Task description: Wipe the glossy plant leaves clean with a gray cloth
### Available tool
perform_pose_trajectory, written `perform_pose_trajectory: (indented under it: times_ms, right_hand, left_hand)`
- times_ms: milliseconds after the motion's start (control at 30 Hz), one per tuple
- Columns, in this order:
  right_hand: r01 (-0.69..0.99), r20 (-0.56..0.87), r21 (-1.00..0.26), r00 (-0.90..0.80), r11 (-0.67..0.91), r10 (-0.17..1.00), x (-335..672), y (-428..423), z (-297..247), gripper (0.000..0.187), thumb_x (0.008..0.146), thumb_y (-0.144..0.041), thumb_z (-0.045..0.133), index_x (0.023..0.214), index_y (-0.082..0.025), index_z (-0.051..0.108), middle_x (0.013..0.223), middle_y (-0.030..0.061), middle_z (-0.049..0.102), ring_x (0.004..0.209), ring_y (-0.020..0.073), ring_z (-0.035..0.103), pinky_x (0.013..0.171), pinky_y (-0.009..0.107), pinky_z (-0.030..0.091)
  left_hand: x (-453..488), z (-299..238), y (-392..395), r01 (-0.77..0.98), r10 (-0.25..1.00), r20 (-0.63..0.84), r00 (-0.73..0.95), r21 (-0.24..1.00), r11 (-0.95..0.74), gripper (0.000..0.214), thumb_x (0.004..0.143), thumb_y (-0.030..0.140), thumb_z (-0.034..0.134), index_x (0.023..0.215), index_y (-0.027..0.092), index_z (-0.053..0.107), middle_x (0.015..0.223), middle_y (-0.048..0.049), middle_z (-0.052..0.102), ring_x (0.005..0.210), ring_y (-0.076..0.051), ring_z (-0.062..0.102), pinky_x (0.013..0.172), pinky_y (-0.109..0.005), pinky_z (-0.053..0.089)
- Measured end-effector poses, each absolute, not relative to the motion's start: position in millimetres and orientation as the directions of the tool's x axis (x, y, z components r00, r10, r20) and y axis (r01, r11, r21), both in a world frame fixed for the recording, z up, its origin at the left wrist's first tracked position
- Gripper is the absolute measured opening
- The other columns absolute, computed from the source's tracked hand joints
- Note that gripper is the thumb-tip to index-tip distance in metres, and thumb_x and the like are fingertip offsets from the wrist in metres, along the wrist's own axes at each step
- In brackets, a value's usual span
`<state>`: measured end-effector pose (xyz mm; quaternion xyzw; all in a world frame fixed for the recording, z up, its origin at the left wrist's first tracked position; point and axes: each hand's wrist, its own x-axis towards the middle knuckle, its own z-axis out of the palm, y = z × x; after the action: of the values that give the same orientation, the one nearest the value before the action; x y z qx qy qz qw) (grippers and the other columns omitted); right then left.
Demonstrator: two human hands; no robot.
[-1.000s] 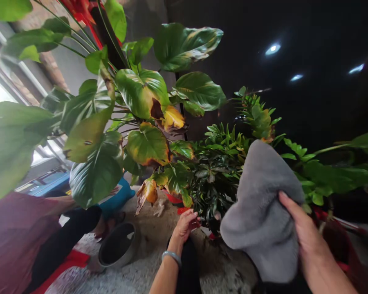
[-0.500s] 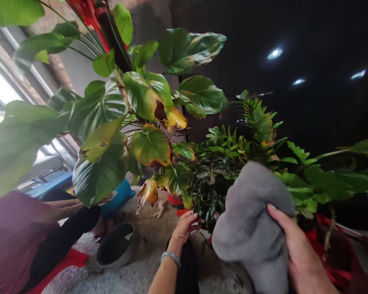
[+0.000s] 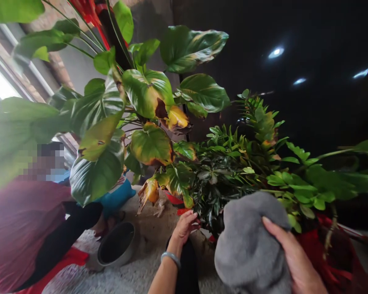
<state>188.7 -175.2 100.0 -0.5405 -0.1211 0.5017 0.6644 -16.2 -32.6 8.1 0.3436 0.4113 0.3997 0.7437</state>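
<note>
A soft grey cloth (image 3: 251, 241) is bunched in my right hand (image 3: 297, 253), the thumb pressed on its front and the other fingers hidden behind it. It hangs before the bushy plants, at the lower right. My left hand (image 3: 185, 226), with a bracelet on the wrist, reaches to the lower edge of a plant with dark glossy leaves (image 3: 210, 200). Its fingers are bent in against these leaves, and what they hold, if anything, is hidden.
A large-leaved plant (image 3: 150, 145) with yellow and brown patches spreads at upper left. Below it stands a grey bucket (image 3: 130, 249). Another person in a maroon top (image 3: 27, 228) crouches at left. Red wrapping (image 3: 328, 261) surrounds a pot at right, before a dark glossy wall (image 3: 313, 36).
My right hand has lowered with the grey cloth, uncovering more green leaves behind it. My left hand has stayed in place. The other person has leaned further into view.
</note>
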Motion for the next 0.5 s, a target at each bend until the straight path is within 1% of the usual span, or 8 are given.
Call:
perform_pose_trajectory:
  times_ms: [67,133,233,300,333,400,433,500]
  right_hand:
    - [-0.556,-0.350,-0.831,0.530,0.004,0.773,192,-158,128,0.062,0.061,-0.052,0.074,0.113,-0.019,0.065,0.081,0.0053,0.079,0.080,0.0320,0.073,0.077,0.042,0.058]
    - [-0.584,-0.369,-0.812,0.508,-0.004,0.778,187,-141,141,0.062,0.055,-0.048,0.079,0.108,-0.018,0.066,0.076,0.0058,0.078,0.081,0.0332,0.072,0.078,0.042,0.057]
    - [-0.597,-0.436,-0.784,0.332,-0.172,0.837,170,-133,124,0.050,0.049,-0.041,0.083,0.089,-0.014,0.070,0.068,0.0071,0.077,0.084,0.0356,0.072,0.079,0.043,0.057]
    - [-0.579,-0.489,-0.765,0.237,-0.282,0.839,159,-143,102,0.042,0.051,-0.043,0.081,0.080,-0.013,0.071,0.067,0.0084,0.076,0.085,0.0362,0.071,0.079,0.043,0.056]
    - [-0.570,-0.516,-0.757,0.221,-0.320,0.827,155,-151,92,0.041,0.053,-0.044,0.079,0.079,-0.014,0.071,0.067,0.0087,0.076,0.086,0.0362,0.071,0.080,0.044,0.055]
    - [-0.560,-0.550,-0.751,0.239,-0.349,0.800,153,-166,86,0.043,0.053,-0.047,0.079,0.080,-0.015,0.071,0.067,0.0089,0.076,0.086,0.0362,0.071,0.081,0.044,0.055]
    - [-0.556,-0.545,-0.760,0.263,-0.336,0.796,154,-170,90,0.045,0.052,-0.047,0.079,0.082,-0.015,0.070,0.069,0.0088,0.076,0.085,0.0361,0.071,0.080,0.044,0.055]
    - [-0.536,-0.482,-0.805,0.344,-0.253,0.806,159,-169,110,0.051,0.048,-0.046,0.082,0.088,-0.017,0.069,0.074,0.0080,0.077,0.085,0.0356,0.071,0.078,0.043,0.055]
  left_hand:
    - [-14,9,-33,-0.304,0.875,-0.343,0.343,0.840,0.448,0.045,0.040,0.041,0.089,0.058,0.017,0.055,0.054,0.0037,0.057,0.057,-0.011,0.054,0.060,-0.025,0.040]
    - [-12,11,-34,-0.289,0.872,-0.347,0.346,0.845,0.451,0.047,0.038,0.043,0.089,0.058,0.017,0.055,0.052,0.0038,0.057,0.056,-0.011,0.053,0.059,-0.024,0.039]
    - [-12,12,-34,-0.281,0.872,-0.353,0.339,0.847,0.452,0.048,0.037,0.044,0.089,0.057,0.017,0.055,0.053,0.0036,0.058,0.056,-0.011,0.053,0.060,-0.025,0.040]
    - [-14,12,-34,-0.293,0.873,-0.348,0.343,0.843,0.451,0.046,0.039,0.042,0.089,0.058,0.017,0.056,0.055,0.0035,0.058,0.056,-0.011,0.054,0.061,-0.025,0.040]
    - [-15,11,-34,-0.300,0.873,-0.342,0.347,0.842,0.449,0.044,0.040,0.042,0.089,0.058,0.017,0.057,0.056,0.0031,0.058,0.057,-0.011,0.054,0.060,-0.025,0.040]
    - [-17,8,-33,-0.306,0.872,-0.334,0.357,0.841,0.447,0.041,0.043,0.040,0.088,0.060,0.017,0.058,0.057,0.0021,0.058,0.057,-0.012,0.054,0.060,-0.026,0.040]
    - [-17,6,-32,-0.309,0.874,-0.331,0.356,0.841,0.444,0.040,0.044,0.040,0.088,0.059,0.017,0.058,0.057,0.0017,0.058,0.057,-0.012,0.054,0.060,-0.026,0.039]
    - [-17,1,-31,-0.313,0.876,-0.326,0.354,0.841,0.440,0.040,0.044,0.039,0.087,0.059,0.017,0.058,0.056,0.0011,0.058,0.058,-0.013,0.053,0.061,-0.027,0.039]
